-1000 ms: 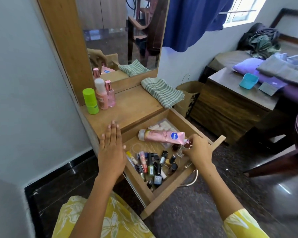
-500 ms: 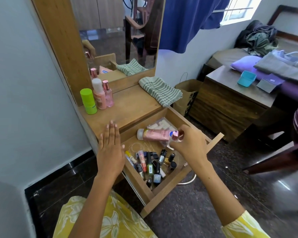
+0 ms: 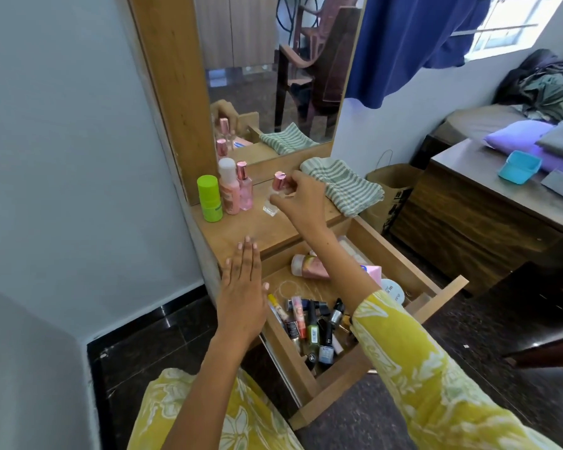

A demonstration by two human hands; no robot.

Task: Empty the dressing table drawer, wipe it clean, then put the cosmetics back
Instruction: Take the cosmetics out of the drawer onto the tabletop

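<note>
The wooden drawer (image 3: pixel 442 298) stands pulled out below the dressing table top (image 3: pixel 257 227). In it lie a pink tube (image 3: pixel 309 266), a white round jar (image 3: pixel 391 289) and several small bottles and lip products (image 3: pixel 312 326). My right hand (image 3: pixel 301 198) pinches a clear bottle with a pink cap (image 3: pixel 275 196) over the table top, its base at or just above the wood. My left hand (image 3: pixel 242 292) lies flat with straight fingers at the table's front edge beside the drawer. A green bottle (image 3: pixel 210 198) and two pink bottles (image 3: pixel 234 186) stand at the back left.
A striped green cloth (image 3: pixel 342 185) lies folded on the right of the table top under the mirror (image 3: pixel 273 76). A paper bag (image 3: pixel 389 190) sits on the floor beside it. A dark wooden cabinet (image 3: pixel 481 219) with a teal container (image 3: pixel 519 167) stands at right.
My right hand has lifted the pink-capped bottle out of the drawer and carried it up and left to the table top. My left hand has stayed put.
</note>
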